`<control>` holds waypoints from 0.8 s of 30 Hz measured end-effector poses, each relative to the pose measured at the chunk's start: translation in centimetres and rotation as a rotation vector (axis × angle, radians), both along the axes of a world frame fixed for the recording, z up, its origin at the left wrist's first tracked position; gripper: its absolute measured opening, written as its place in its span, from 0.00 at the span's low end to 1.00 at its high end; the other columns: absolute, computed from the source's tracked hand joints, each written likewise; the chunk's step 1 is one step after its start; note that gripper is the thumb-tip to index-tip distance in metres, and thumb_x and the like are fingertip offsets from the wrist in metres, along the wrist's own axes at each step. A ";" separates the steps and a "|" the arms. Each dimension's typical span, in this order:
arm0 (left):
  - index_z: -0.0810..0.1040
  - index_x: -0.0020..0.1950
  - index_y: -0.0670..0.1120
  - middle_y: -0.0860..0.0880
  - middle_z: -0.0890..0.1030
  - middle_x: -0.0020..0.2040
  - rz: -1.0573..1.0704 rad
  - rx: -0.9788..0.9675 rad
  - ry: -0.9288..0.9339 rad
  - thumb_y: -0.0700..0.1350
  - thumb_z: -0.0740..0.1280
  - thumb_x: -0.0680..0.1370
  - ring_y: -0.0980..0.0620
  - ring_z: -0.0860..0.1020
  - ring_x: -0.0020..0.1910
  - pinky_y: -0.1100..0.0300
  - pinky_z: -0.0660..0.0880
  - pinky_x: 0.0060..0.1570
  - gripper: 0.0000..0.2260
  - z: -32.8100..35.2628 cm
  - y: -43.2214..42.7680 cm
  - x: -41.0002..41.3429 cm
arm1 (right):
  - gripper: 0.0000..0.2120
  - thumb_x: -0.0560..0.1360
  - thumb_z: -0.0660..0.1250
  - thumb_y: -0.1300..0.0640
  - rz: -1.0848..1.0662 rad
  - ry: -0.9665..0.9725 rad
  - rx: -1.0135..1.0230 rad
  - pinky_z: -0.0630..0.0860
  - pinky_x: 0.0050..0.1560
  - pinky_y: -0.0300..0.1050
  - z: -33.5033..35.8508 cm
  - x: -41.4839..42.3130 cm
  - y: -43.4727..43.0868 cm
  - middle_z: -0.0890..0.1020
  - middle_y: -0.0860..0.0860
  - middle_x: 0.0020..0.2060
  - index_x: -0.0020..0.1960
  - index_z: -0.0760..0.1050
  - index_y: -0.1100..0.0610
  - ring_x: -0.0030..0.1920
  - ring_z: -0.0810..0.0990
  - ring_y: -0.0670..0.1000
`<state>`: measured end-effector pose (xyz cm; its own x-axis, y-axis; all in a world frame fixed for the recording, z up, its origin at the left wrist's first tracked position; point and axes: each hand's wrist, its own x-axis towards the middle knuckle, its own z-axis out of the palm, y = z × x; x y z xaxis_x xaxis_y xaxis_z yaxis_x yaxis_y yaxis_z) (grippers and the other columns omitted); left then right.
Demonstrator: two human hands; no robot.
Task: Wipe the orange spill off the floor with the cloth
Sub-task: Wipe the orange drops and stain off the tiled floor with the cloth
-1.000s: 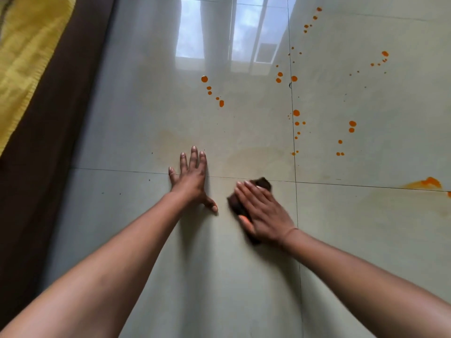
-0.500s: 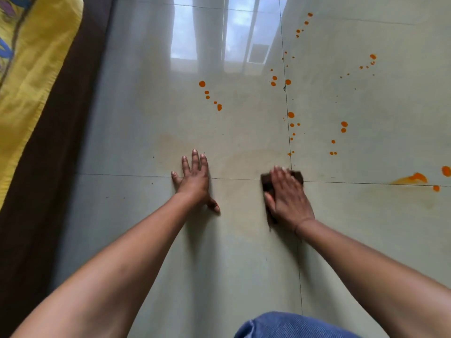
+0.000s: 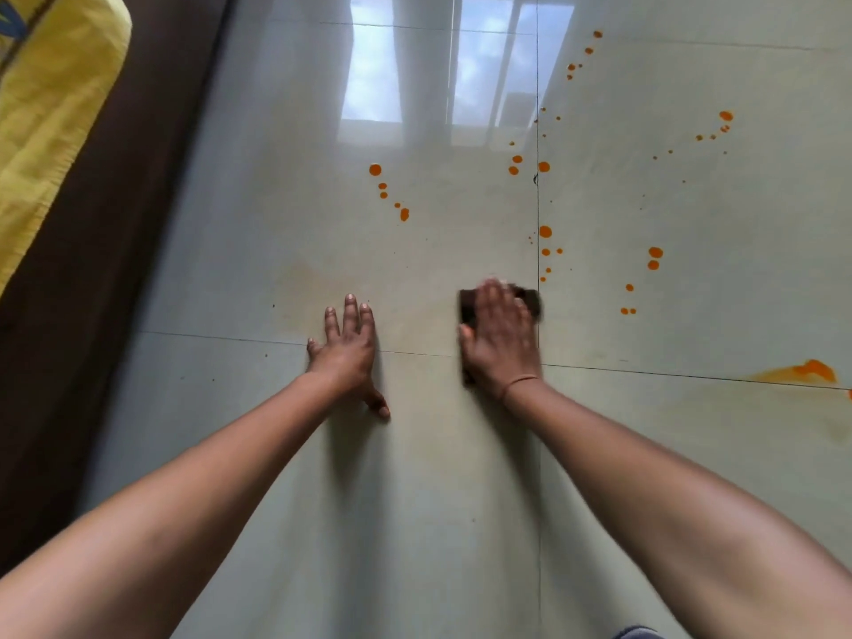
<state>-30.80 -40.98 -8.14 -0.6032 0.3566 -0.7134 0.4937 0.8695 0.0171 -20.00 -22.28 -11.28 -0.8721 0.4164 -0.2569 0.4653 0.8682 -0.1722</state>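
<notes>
Wiping underway, right palm on cloth, spill mostly untouched

Pressing flat, the right hand [image 3: 500,343] lay on the dark brown folded cloth [image 3: 530,301], fingers extended and together, not curled around it; fingertips were motion-blurred. Cloth corners showed beyond the fingers and at the thumb side, rest hidden under the palm. Cloth sat on the glossy pale grey tiled floor [image 3: 415,500], just left of the vertical grout line, straddling the horizontal one.

Left hand [image 3: 348,350] was braced flat on the tile, fingers spread and holding nothing, thumb angled out toward the cloth, near it but apart.

Orange spill droplets [image 3: 545,232] were scattered ahead of the cloth and to its right, nearest ones just beyond the cloth's far edge. Larger orange smear [image 3: 807,372] sat at far right on the grout line, well apart from the cloth.

Yellow fabric [image 3: 50,108] over a dark brown surface ran along the left edge.
</notes>
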 end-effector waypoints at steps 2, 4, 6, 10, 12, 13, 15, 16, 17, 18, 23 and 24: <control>0.32 0.77 0.44 0.44 0.29 0.76 -0.012 -0.023 -0.010 0.60 0.82 0.52 0.37 0.35 0.76 0.33 0.54 0.70 0.72 0.1 0.1 -0.2 | 0.33 0.79 0.53 0.46 0.193 -0.019 -0.068 0.42 0.75 0.49 0.0 0.5 -2.7 0.49 0.55 0.78 0.78 0.46 0.59 0.78 0.46 0.53; 0.35 0.77 0.40 0.40 0.33 0.77 -0.044 -0.033 -0.022 0.62 0.81 0.54 0.37 0.37 0.76 0.38 0.53 0.74 0.71 0.8 0.4 -0.4 | 0.33 0.79 0.52 0.45 0.331 -0.067 -0.051 0.42 0.75 0.49 0.4 4.1 -3.8 0.49 0.53 0.78 0.78 0.45 0.57 0.78 0.45 0.51; 0.40 0.77 0.37 0.38 0.39 0.78 -0.059 -0.082 -0.080 0.65 0.79 0.56 0.39 0.44 0.78 0.48 0.52 0.75 0.68 3.5 0.9 -0.8 | 0.33 0.80 0.51 0.44 0.366 -0.146 -0.097 0.43 0.75 0.48 2.0 6.7 -2.7 0.45 0.51 0.78 0.78 0.42 0.55 0.78 0.42 0.50; 0.44 0.78 0.39 0.43 0.45 0.80 -0.111 -0.166 -0.169 0.68 0.77 0.57 0.42 0.51 0.78 0.47 0.54 0.75 0.64 6.0 0.1 -1.3 | 0.34 0.80 0.51 0.42 0.316 -0.312 -0.128 0.46 0.75 0.48 3.8 8.2 -0.6 0.41 0.50 0.78 0.78 0.39 0.55 0.77 0.40 0.48; 0.40 0.79 0.45 0.47 0.40 0.79 -0.132 -0.113 -0.062 0.66 0.78 0.57 0.41 0.45 0.78 0.39 0.52 0.74 0.65 5.4 -0.4 -2.0 | 0.34 0.80 0.50 0.41 0.290 -0.289 -0.112 0.48 0.75 0.48 3.4 7.7 -0.2 0.42 0.50 0.78 0.78 0.40 0.55 0.77 0.41 0.49; 0.38 0.79 0.46 0.47 0.37 0.79 -0.113 -0.076 -0.009 0.66 0.78 0.57 0.41 0.43 0.78 0.36 0.51 0.72 0.66 5.0 -0.3 -2.5 | 0.34 0.81 0.50 0.42 0.255 -0.258 -0.088 0.48 0.75 0.48 3.2 6.8 -0.1 0.42 0.50 0.78 0.78 0.40 0.56 0.77 0.41 0.49; 0.36 0.78 0.48 0.48 0.35 0.79 -0.030 -0.015 0.033 0.65 0.79 0.56 0.39 0.41 0.77 0.33 0.51 0.70 0.67 3.6 0.6 -4.7 | 0.33 0.81 0.50 0.44 0.080 -0.188 -0.068 0.45 0.75 0.48 1.8 3.0 0.1 0.42 0.52 0.78 0.78 0.39 0.57 0.77 0.40 0.51; 0.35 0.78 0.49 0.48 0.34 0.78 0.032 0.001 0.030 0.65 0.80 0.55 0.39 0.40 0.77 0.32 0.52 0.69 0.68 3.3 1.1 -5.6 | 0.33 0.81 0.50 0.45 -0.013 -0.163 -0.066 0.43 0.75 0.49 1.5 0.9 0.1 0.41 0.53 0.78 0.77 0.38 0.58 0.77 0.40 0.52; 0.34 0.78 0.49 0.48 0.32 0.78 0.097 0.011 0.014 0.64 0.80 0.54 0.38 0.39 0.77 0.31 0.52 0.69 0.69 3.0 1.4 -6.3 | 0.34 0.81 0.50 0.45 -0.069 -0.157 -0.081 0.41 0.75 0.50 1.5 -0.9 -0.5 0.41 0.54 0.78 0.77 0.38 0.58 0.77 0.39 0.53; 0.33 0.77 0.49 0.48 0.31 0.77 0.149 0.019 -0.005 0.62 0.81 0.53 0.37 0.37 0.76 0.30 0.52 0.68 0.70 2.5 1.4 -6.9 | 0.35 0.81 0.50 0.44 -0.078 -0.146 -0.091 0.40 0.75 0.51 1.4 -2.2 -1.8 0.40 0.55 0.78 0.77 0.37 0.59 0.77 0.39 0.54; 0.30 0.77 0.51 0.48 0.26 0.75 0.175 0.056 -0.051 0.61 0.82 0.53 0.37 0.32 0.75 0.29 0.50 0.67 0.71 0.2 0.5 -7.9 | 0.41 0.74 0.56 0.34 0.252 -0.107 -0.114 0.56 0.73 0.56 1.6 0.6 -7.8 0.59 0.55 0.76 0.76 0.57 0.60 0.76 0.58 0.56; 0.31 0.77 0.51 0.48 0.27 0.76 0.166 0.068 -0.045 0.61 0.81 0.54 0.37 0.33 0.75 0.29 0.51 0.67 0.71 0.4 0.4 -8.1 | 0.40 0.74 0.54 0.33 0.294 -0.130 -0.092 0.57 0.72 0.55 1.8 1.4 -7.1 0.59 0.55 0.76 0.76 0.58 0.60 0.75 0.60 0.56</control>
